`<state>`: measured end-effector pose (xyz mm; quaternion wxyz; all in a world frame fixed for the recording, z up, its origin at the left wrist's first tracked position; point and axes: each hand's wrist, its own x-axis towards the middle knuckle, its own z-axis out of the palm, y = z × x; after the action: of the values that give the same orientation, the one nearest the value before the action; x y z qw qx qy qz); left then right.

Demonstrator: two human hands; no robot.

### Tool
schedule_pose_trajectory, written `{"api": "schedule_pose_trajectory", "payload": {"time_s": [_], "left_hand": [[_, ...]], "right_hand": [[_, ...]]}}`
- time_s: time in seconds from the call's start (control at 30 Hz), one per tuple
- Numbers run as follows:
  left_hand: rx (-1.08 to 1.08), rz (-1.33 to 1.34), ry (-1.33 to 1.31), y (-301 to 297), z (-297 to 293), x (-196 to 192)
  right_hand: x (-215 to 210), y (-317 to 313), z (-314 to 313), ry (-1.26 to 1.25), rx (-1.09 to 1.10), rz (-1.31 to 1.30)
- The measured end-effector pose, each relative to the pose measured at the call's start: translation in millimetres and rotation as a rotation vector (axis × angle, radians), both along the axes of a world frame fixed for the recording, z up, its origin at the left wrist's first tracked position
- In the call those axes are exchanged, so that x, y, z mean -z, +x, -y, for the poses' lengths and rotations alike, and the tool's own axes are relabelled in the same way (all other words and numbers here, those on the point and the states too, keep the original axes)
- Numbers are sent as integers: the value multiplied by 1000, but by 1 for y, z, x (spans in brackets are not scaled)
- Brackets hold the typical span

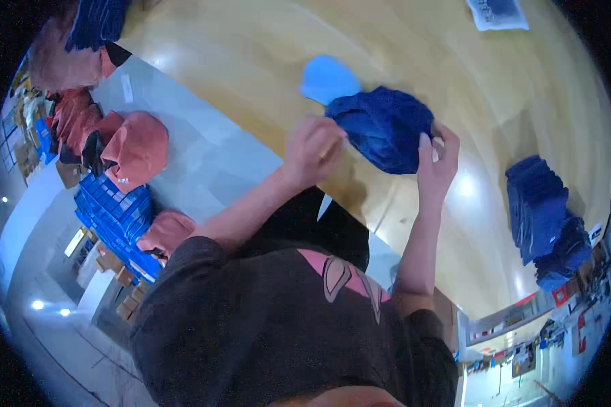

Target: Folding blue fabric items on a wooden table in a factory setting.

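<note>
A dark blue fabric piece, bunched up, lies on the pale wooden table; a light blue rounded part, like a brim, sticks out at its far left. My left hand is curled at the bundle's left edge and pinches the fabric there. On the bundle's right side, my right hand has its fingers pressed into the cloth. Both forearms reach up from my dark shirt at the bottom of the picture.
A pile of dark blue fabric items lies on the table at the right. Several salmon-red caps and a stack of blue flat boxes sit at the left. A white printed sheet lies at the far edge.
</note>
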<state>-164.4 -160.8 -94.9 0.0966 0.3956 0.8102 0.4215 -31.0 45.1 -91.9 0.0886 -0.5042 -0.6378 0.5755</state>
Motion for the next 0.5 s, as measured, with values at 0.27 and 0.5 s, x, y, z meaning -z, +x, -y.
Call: {"api": "schedule_pose_trajectory", "payload": {"time_s": [0.27, 0.5], "left_hand": [[-89, 669, -200, 9, 24, 30], [-6, 623, -363, -12, -66, 45]], "right_hand": [[29, -38, 25, 715, -586, 221], [24, -21, -5, 237, -388, -1]]}}
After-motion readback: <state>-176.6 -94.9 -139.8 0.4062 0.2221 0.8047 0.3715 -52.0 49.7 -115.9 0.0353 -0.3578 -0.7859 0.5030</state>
